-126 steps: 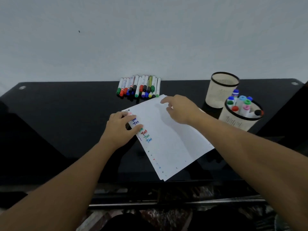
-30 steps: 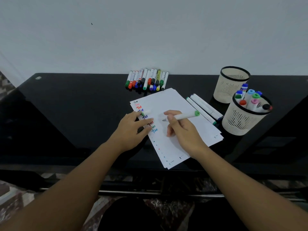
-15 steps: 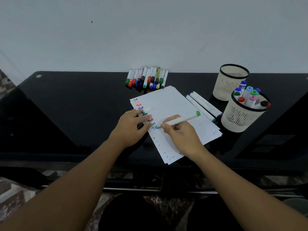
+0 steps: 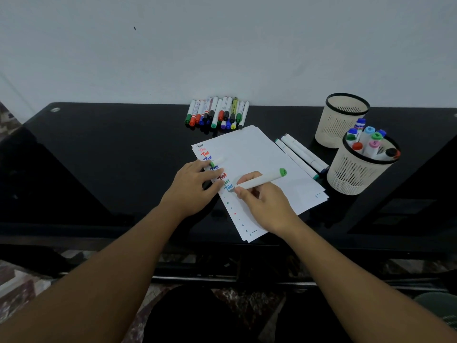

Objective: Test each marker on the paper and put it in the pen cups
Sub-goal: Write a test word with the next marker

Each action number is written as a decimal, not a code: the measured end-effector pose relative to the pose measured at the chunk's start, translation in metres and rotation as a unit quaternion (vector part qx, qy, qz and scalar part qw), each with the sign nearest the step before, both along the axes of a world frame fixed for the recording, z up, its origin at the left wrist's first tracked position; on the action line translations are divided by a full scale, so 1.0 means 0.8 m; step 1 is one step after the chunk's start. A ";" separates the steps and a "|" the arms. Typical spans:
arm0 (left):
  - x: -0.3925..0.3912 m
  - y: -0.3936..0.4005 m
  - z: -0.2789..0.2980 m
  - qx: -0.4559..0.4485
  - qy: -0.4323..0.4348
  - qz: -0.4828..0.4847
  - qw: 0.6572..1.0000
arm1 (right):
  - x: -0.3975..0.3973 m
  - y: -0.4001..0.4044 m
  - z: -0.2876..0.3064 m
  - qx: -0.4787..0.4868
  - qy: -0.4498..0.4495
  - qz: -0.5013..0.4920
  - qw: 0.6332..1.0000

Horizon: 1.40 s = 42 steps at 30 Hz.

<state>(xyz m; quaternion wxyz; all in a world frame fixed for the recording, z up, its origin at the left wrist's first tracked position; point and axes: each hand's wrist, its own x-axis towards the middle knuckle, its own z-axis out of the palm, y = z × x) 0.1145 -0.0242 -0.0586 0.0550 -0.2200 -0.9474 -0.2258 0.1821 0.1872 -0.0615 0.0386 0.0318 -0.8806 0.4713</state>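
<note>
My right hand (image 4: 264, 204) grips a white marker with a green end (image 4: 262, 179), its tip on the white paper (image 4: 259, 157) just under a column of coloured "Test" words. My left hand (image 4: 193, 186) rests on the paper's left edge and pinches the marker's white cap (image 4: 217, 161). A row of several capped markers (image 4: 217, 112) lies at the back by the wall. Two white markers (image 4: 301, 154) lie right of the paper. The near pen cup (image 4: 356, 174) holds several markers; the far pen cup (image 4: 342, 120) shows none.
Everything sits on a glossy black table (image 4: 99, 149) against a pale wall. The table's front edge runs just below the paper. The two cups stand close together at the right.
My right hand slid the uncapped marker left and down until its tip met the paper below the last word. My left hand stayed on the paper's edge with the cap.
</note>
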 end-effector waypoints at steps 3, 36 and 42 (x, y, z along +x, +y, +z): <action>0.000 0.001 -0.001 0.001 0.003 -0.002 1.000 | 0.001 0.000 0.002 0.012 -0.006 0.003 1.000; 0.000 0.000 -0.004 0.012 -0.001 0.002 1.000 | 0.009 -0.001 0.012 -0.009 0.002 -0.012 1.000; -0.002 0.000 -0.006 0.013 -0.005 0.006 1.000 | 0.006 -0.001 0.011 0.007 -0.006 -0.015 1.000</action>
